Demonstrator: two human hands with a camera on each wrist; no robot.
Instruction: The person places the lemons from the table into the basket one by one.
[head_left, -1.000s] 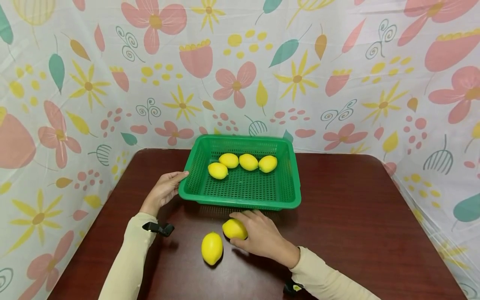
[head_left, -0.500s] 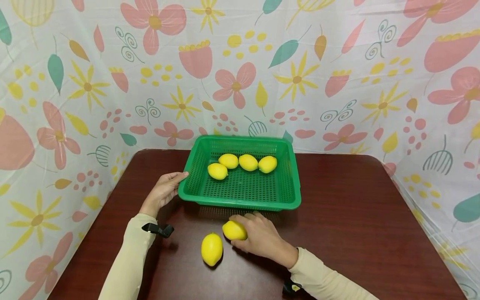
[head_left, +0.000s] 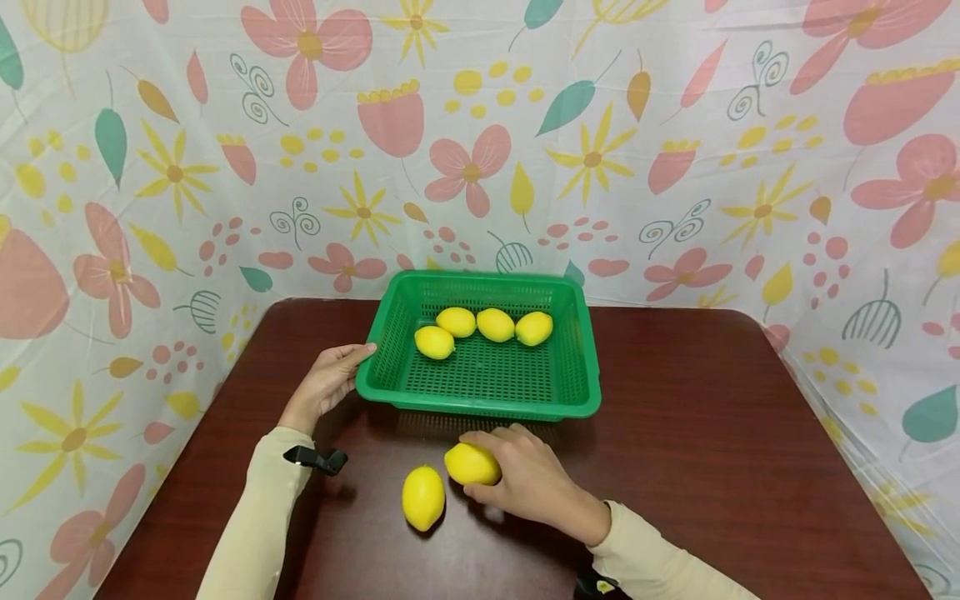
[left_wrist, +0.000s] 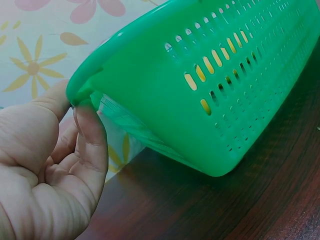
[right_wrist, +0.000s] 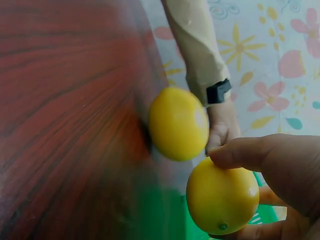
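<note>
A green perforated plastic basket (head_left: 480, 410) stands on the table with several yellow lemons (head_left: 496, 325) grouped toward its back. My left hand (head_left: 324, 385) pinches the basket's left rim; the left wrist view shows the thumb above the rim (left_wrist: 95, 65) and curled fingers beneath it. In front of the basket, my right hand (head_left: 531, 477) grips a lemon (head_left: 470, 463) between thumb and fingers. That gripped lemon (right_wrist: 222, 197) has its stem end facing the right wrist camera. Another lemon (head_left: 423, 498) lies on the table, left of the right hand.
The dark reddish-brown wooden table (head_left: 697, 417) has rounded back corners. A white curtain (head_left: 480, 125) printed with flowers and leaves surrounds its back and sides. Black camera straps sit on both wrists, the left strap (head_left: 317, 459) showing whole.
The right hand and wrist have shifted slightly to the right, and the lemon in its fingers has moved a little with them. Left hand, basket and the other lemons stay put.
</note>
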